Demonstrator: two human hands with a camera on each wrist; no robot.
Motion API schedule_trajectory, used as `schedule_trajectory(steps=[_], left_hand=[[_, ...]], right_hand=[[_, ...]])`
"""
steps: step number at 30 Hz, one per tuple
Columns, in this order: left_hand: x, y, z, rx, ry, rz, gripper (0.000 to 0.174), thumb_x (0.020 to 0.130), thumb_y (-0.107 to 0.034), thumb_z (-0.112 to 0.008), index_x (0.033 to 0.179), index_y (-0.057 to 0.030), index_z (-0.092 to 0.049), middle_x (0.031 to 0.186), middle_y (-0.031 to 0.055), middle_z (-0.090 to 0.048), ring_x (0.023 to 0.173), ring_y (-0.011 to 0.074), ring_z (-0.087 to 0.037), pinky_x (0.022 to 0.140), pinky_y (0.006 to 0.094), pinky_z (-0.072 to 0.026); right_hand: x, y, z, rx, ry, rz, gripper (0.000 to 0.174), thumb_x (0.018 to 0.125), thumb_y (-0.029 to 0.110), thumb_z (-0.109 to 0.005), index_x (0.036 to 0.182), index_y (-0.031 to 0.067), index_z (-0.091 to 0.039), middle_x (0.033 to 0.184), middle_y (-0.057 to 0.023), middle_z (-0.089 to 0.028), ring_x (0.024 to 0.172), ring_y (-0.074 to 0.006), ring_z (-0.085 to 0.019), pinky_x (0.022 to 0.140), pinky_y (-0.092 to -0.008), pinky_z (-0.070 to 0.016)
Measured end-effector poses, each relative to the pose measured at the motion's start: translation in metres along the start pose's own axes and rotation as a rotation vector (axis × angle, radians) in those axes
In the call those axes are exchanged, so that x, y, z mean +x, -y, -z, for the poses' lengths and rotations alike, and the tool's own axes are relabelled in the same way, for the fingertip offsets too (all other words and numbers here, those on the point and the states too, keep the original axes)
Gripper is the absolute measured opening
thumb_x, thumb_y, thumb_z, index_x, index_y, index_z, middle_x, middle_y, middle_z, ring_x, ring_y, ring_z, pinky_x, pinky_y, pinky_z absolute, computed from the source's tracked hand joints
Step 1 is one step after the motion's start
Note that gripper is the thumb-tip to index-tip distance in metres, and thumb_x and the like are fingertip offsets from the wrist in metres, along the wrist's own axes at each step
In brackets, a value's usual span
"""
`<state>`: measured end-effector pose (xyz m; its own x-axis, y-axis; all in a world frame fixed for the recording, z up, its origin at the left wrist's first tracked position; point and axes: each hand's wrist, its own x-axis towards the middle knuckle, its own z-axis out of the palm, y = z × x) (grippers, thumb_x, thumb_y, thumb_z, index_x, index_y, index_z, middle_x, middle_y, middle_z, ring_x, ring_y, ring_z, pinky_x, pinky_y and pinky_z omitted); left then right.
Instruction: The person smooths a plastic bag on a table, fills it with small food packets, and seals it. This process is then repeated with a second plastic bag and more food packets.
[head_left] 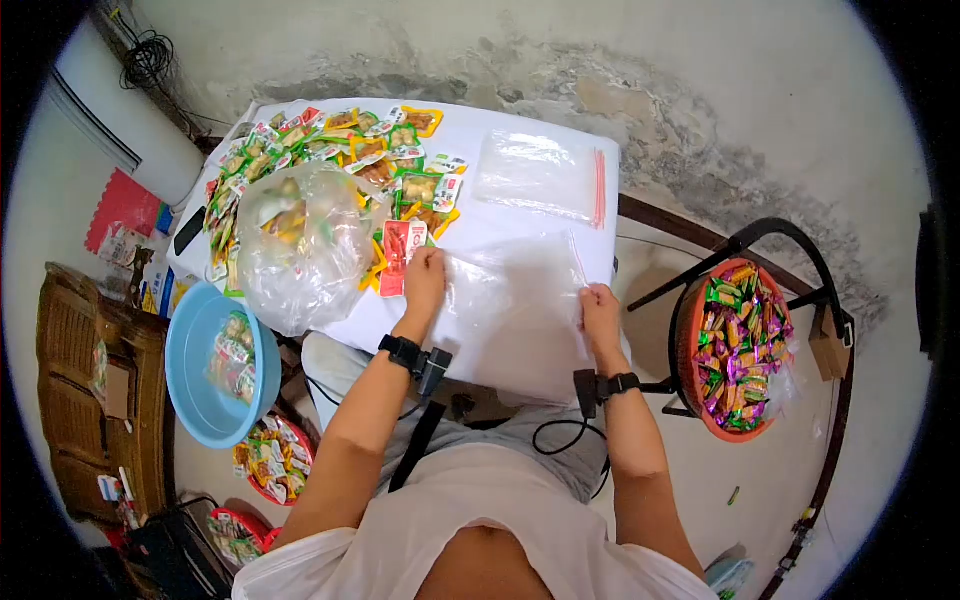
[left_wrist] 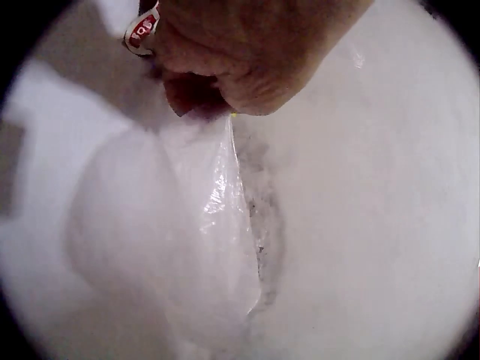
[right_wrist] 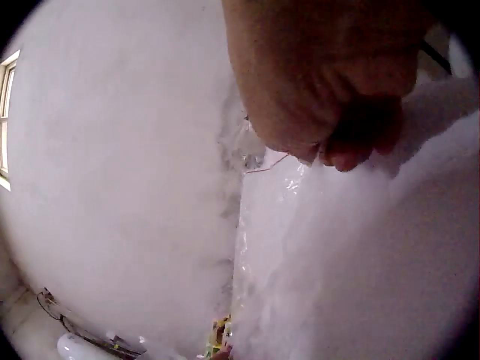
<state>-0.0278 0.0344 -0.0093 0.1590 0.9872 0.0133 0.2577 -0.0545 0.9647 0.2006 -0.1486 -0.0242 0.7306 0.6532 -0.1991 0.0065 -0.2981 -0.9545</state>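
A clear plastic bag (head_left: 510, 290) is stretched between both hands above the white table. The left hand (head_left: 425, 285) pinches its left end, beside a red snack packet (head_left: 393, 262); in the left wrist view that hand (left_wrist: 240, 60) has curled fingers on the clear film (left_wrist: 217, 202). At the zip edge with the red line, the right hand (head_left: 600, 318) grips the bag's right end. The right wrist view shows the right hand (right_wrist: 330, 90) with fingers curled at the film (right_wrist: 296, 187). Its fingertips are partly in shadow.
A stack of clear bags (head_left: 540, 175) lies at the table's back right. Snack packets (head_left: 300, 140) and a large filled plastic bag (head_left: 300, 250) cover the left. A blue basin (head_left: 183, 375) stands left, an orange basket (head_left: 690, 350) of sweets right.
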Motion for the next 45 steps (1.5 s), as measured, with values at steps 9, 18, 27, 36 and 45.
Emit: schedule_trajectory(steps=[9, 18, 27, 36, 45], left_hand=[[-0.031, -0.002, -0.001, -0.387, 0.167, 0.356, 0.049, 0.087, -0.024, -0.061, 0.121, 0.0030, -0.039, 0.076, 0.0044, -0.056, 0.061, 0.0103, -0.053, 0.051, 0.0242, -0.0442], [-0.066, 0.002, -0.013, -0.304, 0.191, 0.360, 0.053, 0.084, -0.013, -0.063, 0.124, 0.0051, -0.034, 0.075, 0.0069, -0.056, 0.062, 0.0150, -0.060, 0.049, 0.0235, -0.0458], [-0.051, 0.024, 0.019, 0.161, 0.330, 0.090, 0.030, 0.083, -0.015, -0.060, 0.108, -0.0031, -0.050, 0.062, 0.0073, -0.055, 0.050, 0.0179, -0.055, 0.052, 0.0324, -0.0452], [-0.061, -0.036, 0.026, 0.754, 0.208, -0.507, 0.023, 0.083, -0.015, -0.058, 0.103, -0.0042, -0.057, 0.099, 0.0142, -0.062, 0.092, 0.0309, -0.058, 0.074, 0.0402, -0.0488], [-0.038, -0.017, -0.036, 0.935, 0.577, -0.784, 0.047, 0.087, -0.030, -0.055, 0.130, -0.0133, -0.046, 0.141, 0.0135, -0.036, 0.133, 0.0331, -0.027, 0.101, 0.0590, -0.0261]], right_hand=[[-0.013, -0.007, 0.002, 0.165, -0.012, -0.010, 0.015, 0.093, 0.020, -0.050, 0.086, 0.0065, -0.050, 0.056, 0.0021, -0.045, 0.042, -0.0070, -0.040, 0.037, -0.0226, -0.0351], [-0.012, -0.005, 0.000, 0.109, -0.070, -0.067, 0.014, 0.092, 0.019, -0.051, 0.092, 0.0043, -0.051, 0.061, -0.0025, -0.052, 0.045, -0.0099, -0.047, 0.039, -0.0264, -0.0425], [0.009, -0.051, 0.010, -0.218, -0.127, 0.146, 0.016, 0.088, 0.019, -0.057, 0.088, 0.0038, -0.054, 0.060, -0.0043, -0.054, 0.051, -0.0130, -0.052, 0.049, -0.0316, -0.0446], [-0.019, -0.005, 0.013, -0.498, -0.103, 0.169, 0.021, 0.087, 0.026, -0.057, 0.098, 0.0085, -0.056, 0.073, -0.0155, -0.063, 0.068, -0.0324, -0.062, 0.063, -0.0411, -0.0471], [-0.028, -0.001, 0.008, -0.638, -0.134, 0.200, 0.022, 0.087, 0.025, -0.057, 0.102, 0.0105, -0.053, 0.073, -0.0158, -0.064, 0.068, -0.0365, -0.062, 0.062, -0.0445, -0.0474]])
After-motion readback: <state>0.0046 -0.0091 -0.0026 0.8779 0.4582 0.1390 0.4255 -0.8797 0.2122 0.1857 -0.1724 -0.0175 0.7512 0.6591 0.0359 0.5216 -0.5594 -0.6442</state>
